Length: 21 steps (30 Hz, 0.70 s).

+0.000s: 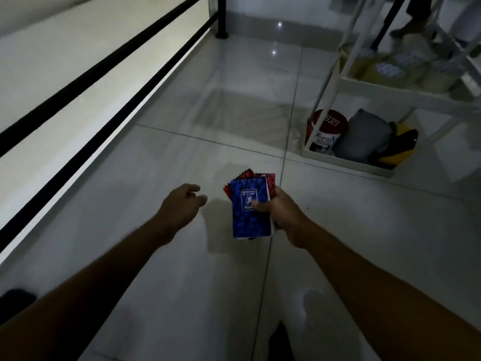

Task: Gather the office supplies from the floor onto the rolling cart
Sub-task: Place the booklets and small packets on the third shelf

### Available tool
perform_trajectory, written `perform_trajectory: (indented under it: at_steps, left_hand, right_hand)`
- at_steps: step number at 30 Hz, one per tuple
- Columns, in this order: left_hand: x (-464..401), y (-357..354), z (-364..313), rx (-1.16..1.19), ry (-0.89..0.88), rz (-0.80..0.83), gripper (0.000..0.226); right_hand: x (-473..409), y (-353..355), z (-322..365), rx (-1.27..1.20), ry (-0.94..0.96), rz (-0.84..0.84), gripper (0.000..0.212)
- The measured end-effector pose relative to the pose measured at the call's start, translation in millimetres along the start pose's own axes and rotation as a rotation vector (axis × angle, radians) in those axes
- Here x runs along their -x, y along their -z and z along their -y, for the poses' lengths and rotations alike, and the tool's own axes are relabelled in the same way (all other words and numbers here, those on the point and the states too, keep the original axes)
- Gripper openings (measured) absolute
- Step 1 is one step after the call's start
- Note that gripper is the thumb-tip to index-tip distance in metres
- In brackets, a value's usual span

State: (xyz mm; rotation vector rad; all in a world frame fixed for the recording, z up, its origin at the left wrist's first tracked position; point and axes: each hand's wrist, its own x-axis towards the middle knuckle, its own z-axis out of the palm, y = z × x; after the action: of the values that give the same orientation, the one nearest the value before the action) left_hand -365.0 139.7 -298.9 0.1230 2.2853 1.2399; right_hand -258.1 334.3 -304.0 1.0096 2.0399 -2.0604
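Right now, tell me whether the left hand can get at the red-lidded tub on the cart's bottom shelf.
Probably not. The left hand hangs empty over bare floor, while the tub sits far right, beyond the notebooks held by the right hand.

The right hand held a small stack of notebooks above the tiled floor, with the left hand just beside the stack on its left, not touching it. The rolling cart stood ahead and to the right, well apart from the hands. On its lowest shelf a round canister sat leftmost, a soft bundle just right of it. A railing ran along the floor's left side.
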Motion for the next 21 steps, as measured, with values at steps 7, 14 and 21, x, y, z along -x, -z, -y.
perform_trajectory:
  at_steps: [7, 14, 21]
  left_hand:
    - [-6, -33, -123, 0.019, -0.154, 0.073, 0.032]
    - [15, -53, -237, 0.009, -0.291, 0.115, 0.031]
    - [27, -66, -311, -0.014, -0.358, 0.149, 0.037]
  right_hand:
    - [14, 91, 88, -0.087, 0.005, -0.068, 0.017]
    - [60, 169, 154, -0.197, 0.009, -0.155, 0.015]
    - [83, 230, 212, -0.287, 0.163, -0.233, 0.032]
